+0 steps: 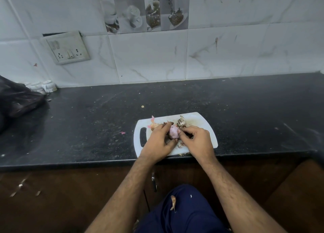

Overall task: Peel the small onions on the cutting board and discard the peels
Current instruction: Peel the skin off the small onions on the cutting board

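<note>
Pink and mostly bare, the small onion (174,134) sits pinched between both grips: left hand (158,141) cups it while right hand (197,141) fingertips nip at its side, over the middle of the cutting board (206,125) by the tabletop's (87,124) near edge. Peeling looks nearly finished on this one; loose peels (180,122) along the board's far edge remain undiscarded.
</note>
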